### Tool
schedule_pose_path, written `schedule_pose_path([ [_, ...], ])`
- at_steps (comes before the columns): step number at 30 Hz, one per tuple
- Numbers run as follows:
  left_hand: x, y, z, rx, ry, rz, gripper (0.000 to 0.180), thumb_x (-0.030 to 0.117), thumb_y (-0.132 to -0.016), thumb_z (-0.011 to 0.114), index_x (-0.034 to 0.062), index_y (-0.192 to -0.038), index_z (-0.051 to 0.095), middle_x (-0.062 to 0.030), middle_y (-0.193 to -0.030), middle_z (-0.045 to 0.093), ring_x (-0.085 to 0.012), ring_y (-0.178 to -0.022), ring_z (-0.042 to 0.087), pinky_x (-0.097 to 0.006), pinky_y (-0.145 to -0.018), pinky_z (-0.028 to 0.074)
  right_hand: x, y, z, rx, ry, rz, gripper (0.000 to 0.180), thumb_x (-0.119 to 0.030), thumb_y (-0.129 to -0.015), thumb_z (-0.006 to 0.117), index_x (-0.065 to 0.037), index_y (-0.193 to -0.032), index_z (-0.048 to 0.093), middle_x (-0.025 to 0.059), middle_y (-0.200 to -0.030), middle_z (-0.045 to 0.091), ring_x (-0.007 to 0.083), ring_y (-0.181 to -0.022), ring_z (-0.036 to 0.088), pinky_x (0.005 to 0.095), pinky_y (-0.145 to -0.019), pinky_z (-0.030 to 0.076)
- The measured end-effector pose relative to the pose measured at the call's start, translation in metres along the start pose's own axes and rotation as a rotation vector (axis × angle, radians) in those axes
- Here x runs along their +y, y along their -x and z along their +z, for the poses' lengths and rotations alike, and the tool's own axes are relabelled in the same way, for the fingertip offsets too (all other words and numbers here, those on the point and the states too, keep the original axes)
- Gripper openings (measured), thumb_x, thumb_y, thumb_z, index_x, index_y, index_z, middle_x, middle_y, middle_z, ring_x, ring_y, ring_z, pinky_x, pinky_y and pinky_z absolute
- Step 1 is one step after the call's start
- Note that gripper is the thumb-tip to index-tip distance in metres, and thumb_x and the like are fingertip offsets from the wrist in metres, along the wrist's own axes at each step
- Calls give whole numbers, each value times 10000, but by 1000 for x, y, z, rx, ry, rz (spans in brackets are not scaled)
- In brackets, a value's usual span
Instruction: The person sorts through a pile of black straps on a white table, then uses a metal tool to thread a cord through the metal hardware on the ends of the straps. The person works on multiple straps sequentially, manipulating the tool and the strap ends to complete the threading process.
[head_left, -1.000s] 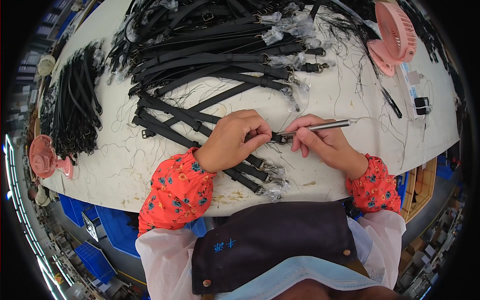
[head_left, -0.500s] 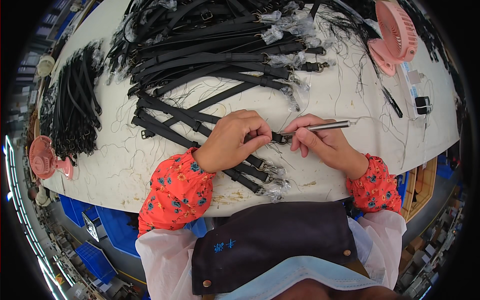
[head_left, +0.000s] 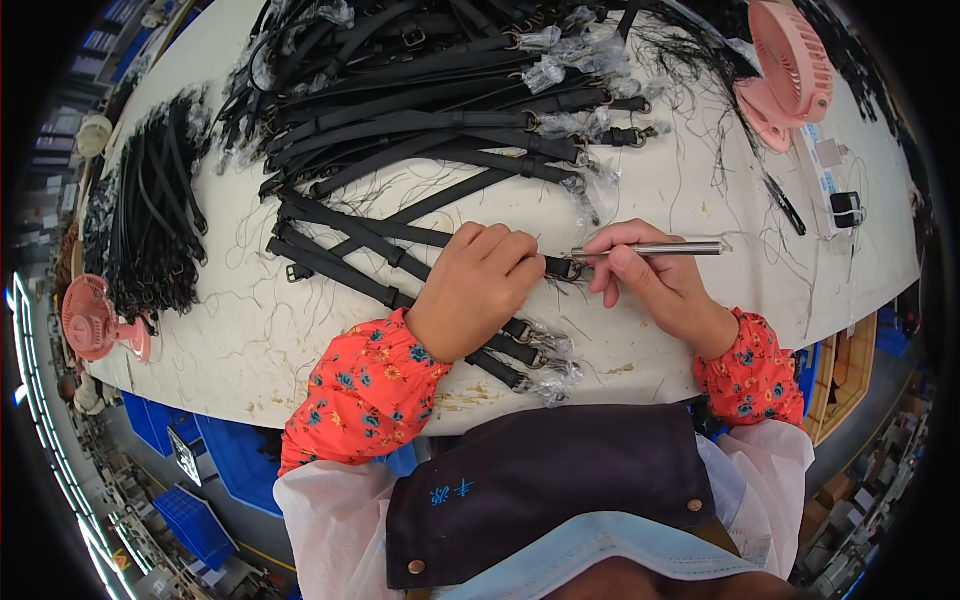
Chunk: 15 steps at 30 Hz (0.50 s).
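My left hand is closed on a black strap, whose end with a metal ring pokes out to the right of my fingers. My right hand pinches a slim silver pen-shaped tool between thumb and fingers. The tool lies nearly level, its thin tip at the strap's end; whether it touches I cannot tell. Under and below my left hand lie more black straps, crossing one another, with clear plastic wrap over their metal ends.
A big heap of black straps covers the table's far side. Another bundle lies at left near a pink fan. A second pink fan, a power strip and a black pen-like object are at right. Loose threads litter the white tabletop.
My left hand has shifted slightly right and its fingers have curled over the strap. The silver tool has moved a little right and lies more level in my right hand.
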<state>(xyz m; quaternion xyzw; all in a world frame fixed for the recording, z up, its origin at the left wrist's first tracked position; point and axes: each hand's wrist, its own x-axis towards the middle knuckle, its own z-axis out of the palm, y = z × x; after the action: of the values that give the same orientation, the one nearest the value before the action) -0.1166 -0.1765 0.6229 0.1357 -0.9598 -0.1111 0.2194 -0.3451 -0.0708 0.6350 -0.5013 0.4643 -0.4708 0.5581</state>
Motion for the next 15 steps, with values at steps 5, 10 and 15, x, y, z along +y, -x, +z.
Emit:
schedule_pose_path([
  [5,6,-2,0,-20,-89,45,187,54,-718,714,59,-884,629,-51,-958,612,-236,-853,587,-360,-759,455,2,0,0,11,-3,-7,274,-222,-1073,489,-3,-1204,589,48,-872,646,83,-733,594,226,-650,484],
  [10,-2,-6,4,-8,233,-110,183,15,-767,712,51,-900,590,-74,-947,608,-279,-867,579,-382,-779,450,1,0,0,2,-9,49,278,-240,-1070,500,-3,-1166,609,38,-828,641,78,-691,585,222,-625,478],
  [15,-6,-7,4,-26,318,-148,183,0,-793,701,44,-916,573,-88,-932,604,-304,-870,573,-395,-784,448,-1,-1,0,-20,21,88,300,-271,-1063,516,-1,-1141,621,31,-802,639,76,-673,585,218,-611,476],
])
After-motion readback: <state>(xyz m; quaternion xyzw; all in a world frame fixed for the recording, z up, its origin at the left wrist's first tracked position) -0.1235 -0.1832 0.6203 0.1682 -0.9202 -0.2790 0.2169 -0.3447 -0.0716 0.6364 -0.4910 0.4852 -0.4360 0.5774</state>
